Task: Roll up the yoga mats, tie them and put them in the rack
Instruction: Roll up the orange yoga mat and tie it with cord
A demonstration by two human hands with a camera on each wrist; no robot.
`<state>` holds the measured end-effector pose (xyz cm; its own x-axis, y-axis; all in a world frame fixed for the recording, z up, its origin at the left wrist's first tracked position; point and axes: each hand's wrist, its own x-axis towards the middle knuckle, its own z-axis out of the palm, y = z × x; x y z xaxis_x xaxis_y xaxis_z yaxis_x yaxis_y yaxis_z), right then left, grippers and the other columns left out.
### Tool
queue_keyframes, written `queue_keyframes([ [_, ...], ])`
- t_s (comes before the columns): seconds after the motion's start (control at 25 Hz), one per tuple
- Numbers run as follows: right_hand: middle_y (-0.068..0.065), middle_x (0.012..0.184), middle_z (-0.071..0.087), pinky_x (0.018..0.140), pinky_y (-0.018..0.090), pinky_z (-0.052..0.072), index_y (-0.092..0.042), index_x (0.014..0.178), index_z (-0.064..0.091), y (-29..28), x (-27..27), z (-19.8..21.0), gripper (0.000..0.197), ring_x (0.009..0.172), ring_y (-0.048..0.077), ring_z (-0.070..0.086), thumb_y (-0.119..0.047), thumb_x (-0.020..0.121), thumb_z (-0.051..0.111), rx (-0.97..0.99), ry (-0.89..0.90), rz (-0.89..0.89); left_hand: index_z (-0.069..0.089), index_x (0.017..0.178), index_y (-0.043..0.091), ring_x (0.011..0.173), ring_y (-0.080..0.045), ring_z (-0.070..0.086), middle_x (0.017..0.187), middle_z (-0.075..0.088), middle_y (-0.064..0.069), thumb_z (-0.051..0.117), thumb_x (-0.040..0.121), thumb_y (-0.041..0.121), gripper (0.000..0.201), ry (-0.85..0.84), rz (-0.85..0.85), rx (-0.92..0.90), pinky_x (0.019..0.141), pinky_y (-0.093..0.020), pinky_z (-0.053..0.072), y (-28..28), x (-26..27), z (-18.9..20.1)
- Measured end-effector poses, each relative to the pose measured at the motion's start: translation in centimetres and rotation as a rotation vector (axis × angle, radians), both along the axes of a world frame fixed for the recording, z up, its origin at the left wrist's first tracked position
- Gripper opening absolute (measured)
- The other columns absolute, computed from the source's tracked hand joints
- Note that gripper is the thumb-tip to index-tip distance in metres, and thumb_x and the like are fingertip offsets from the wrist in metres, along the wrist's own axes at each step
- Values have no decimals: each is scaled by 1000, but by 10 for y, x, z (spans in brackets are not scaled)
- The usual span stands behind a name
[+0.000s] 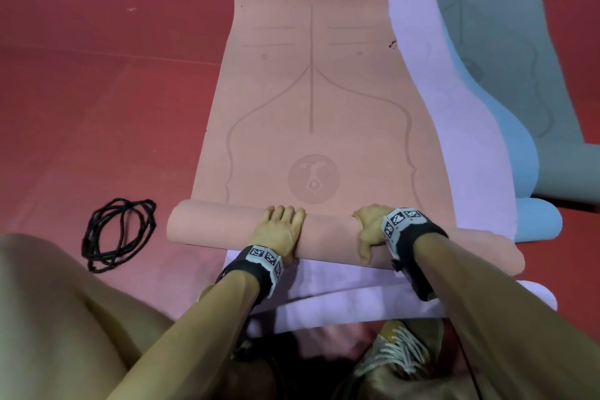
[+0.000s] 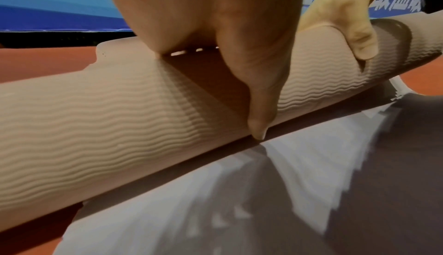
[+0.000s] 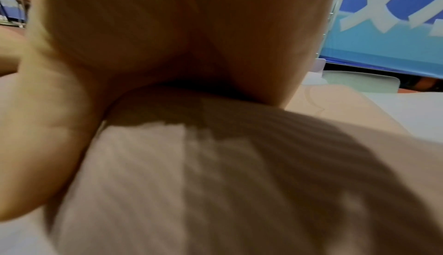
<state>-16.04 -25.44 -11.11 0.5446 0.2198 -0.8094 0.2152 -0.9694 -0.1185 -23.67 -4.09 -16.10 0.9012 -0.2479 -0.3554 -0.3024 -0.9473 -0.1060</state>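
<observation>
A salmon-pink yoga mat (image 1: pixel 311 91) lies flat on a lavender mat (image 1: pixel 454 107), and its near end is wound into a roll (image 1: pixel 227 227). My left hand (image 1: pixel 282 230) sits on the middle of the roll, fingers draped over the top. In the left wrist view its thumb (image 2: pixel 261 117) reaches down the roll's (image 2: pixel 95 126) ribbed near side. My right hand (image 1: pixel 370 227) grips the roll further right, fingers over the top and thumb on the near side. In the right wrist view the palm (image 3: pixel 167 32) covers the roll (image 3: pixel 191 183). A black cord (image 1: pixel 120 234) lies coiled on the red floor to the left.
A grey-blue mat (image 1: pixel 506 58) lies to the right, partly under the lavender one. My bent leg (image 1: pixel 65 318) fills the lower left and a laced shoe (image 1: pixel 399 354) stands at the bottom. A blue banner wall (image 2: pixel 59 3) runs along the far side.
</observation>
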Motion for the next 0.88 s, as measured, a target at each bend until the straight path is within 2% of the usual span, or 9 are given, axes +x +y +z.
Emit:
queue_keyframes([
  [0.12, 4, 120, 60, 89, 38, 53, -19, 134, 47, -4, -16, -7, 95, 107, 29, 59, -35, 49, 87, -7, -72, -7, 37, 132, 15, 114, -29, 50, 124, 52, -7, 75, 65, 41, 81, 58, -18, -22, 103, -38, 33, -2, 12, 3],
  [0.28, 9, 122, 53, 95, 39, 40, -14, 132, 39, -9, -43, -3, 86, 112, 30, 53, -41, 62, 81, -10, -346, 180, 47, 121, 19, 108, -28, 59, 116, 61, -6, 83, 62, 39, 72, 201, 19, -54, 94, -34, 42, -1, 36, 18],
  [0.36, 10, 120, 52, 93, 40, 39, -12, 128, 37, -8, -52, -1, 77, 110, 30, 52, -38, 67, 77, -40, -465, 240, 50, 117, 22, 103, -27, 62, 112, 65, -5, 86, 57, 37, 72, 261, 47, -89, 88, -31, 48, 0, 47, 24],
  [0.44, 10, 117, 54, 92, 39, 39, -11, 125, 38, -5, -57, -3, 67, 107, 29, 52, -29, 70, 73, -63, -497, 227, 48, 120, 22, 106, -27, 60, 116, 63, -6, 88, 54, 40, 79, 277, 43, -81, 91, -32, 46, 0, 47, 23],
  [0.56, 10, 114, 59, 88, 36, 40, -12, 119, 44, 0, -49, 0, 56, 103, 30, 57, -22, 69, 69, -62, -459, 217, 38, 133, 17, 119, -28, 48, 128, 52, -7, 83, 58, 48, 93, 162, 39, -47, 102, -40, 33, 1, 27, 12],
  [0.72, 6, 106, 65, 71, 29, 50, -19, 111, 57, -1, -13, 8, 64, 90, 28, 62, -24, 54, 84, -23, -166, 75, 26, 144, 16, 127, -29, 39, 136, 42, -7, 74, 64, 53, 100, -8, 53, -15, 111, -51, 22, -5, 3, 10],
  [0.8, 3, 107, 67, 72, 29, 53, -21, 109, 61, -3, -1, 10, 65, 92, 24, 63, -24, 50, 88, 1, -29, 8, 23, 145, 16, 127, -30, 38, 136, 41, -8, 73, 66, 53, 100, -9, 55, -2, 112, -53, 21, -9, -3, 11],
  [0.88, 1, 114, 65, 76, 30, 54, -22, 116, 59, -3, 1, 6, 73, 96, 23, 61, -24, 50, 88, 5, 16, -12, 25, 143, 17, 125, -30, 41, 134, 44, -7, 74, 66, 51, 97, 20, 69, -7, 111, -53, 22, -8, -2, 12],
])
